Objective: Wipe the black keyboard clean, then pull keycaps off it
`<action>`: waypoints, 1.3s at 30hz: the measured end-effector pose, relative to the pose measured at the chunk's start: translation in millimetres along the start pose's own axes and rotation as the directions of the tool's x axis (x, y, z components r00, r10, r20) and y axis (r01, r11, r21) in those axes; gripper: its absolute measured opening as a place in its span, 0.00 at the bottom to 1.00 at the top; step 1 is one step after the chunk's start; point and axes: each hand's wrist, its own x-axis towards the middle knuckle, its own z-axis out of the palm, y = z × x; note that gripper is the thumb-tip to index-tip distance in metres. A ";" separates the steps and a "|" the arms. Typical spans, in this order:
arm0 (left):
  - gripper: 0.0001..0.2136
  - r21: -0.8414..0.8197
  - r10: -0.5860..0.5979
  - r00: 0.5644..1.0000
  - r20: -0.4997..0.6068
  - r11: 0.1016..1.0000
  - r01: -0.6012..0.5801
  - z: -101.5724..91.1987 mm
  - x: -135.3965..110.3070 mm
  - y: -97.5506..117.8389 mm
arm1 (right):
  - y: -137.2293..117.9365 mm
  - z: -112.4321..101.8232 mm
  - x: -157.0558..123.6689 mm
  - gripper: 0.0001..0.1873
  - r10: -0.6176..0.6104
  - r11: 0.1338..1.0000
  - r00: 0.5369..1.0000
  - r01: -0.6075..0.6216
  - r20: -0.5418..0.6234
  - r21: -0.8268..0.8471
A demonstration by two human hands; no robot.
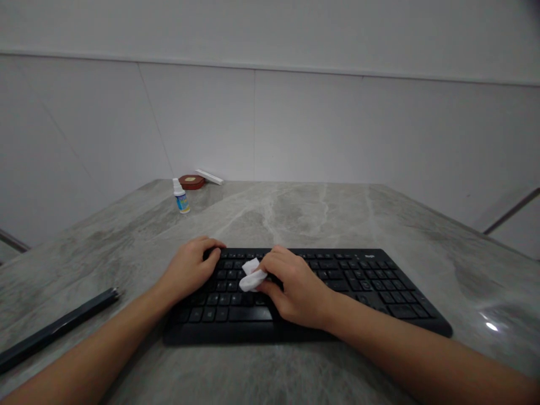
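A black keyboard [371, 284] lies on the grey marble table [304, 214] in front of me. My right hand [295, 287] is closed on a small white wipe [252, 275] and presses it onto the keys in the keyboard's left half. My left hand [192, 267] rests on the keyboard's far left corner, fingers curled over its top edge, holding it still.
A small white spray bottle [181, 196] with a blue label stands at the back left. Behind it sit a round red-brown tin [192, 181] and a flat white bar [210, 176]. A long dark bar [54, 329] lies near the table's left edge. White wall panels close the back.
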 end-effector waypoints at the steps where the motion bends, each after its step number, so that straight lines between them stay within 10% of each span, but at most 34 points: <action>1: 0.18 0.000 -0.001 1.000 0.000 1.000 0.001 -0.1 -0.1 0.2 | -0.5 0.6 0.9 0.08 -0.020 1.000 1.000 0.020 0.004 -0.010; 39: 0.18 0.030 0.042 0.999 -0.001 0.999 -0.042 2.5 -0.6 -1.5 | 5.2 -10.7 -9.8 0.07 0.050 0.998 0.995 -0.046 0.088 -0.040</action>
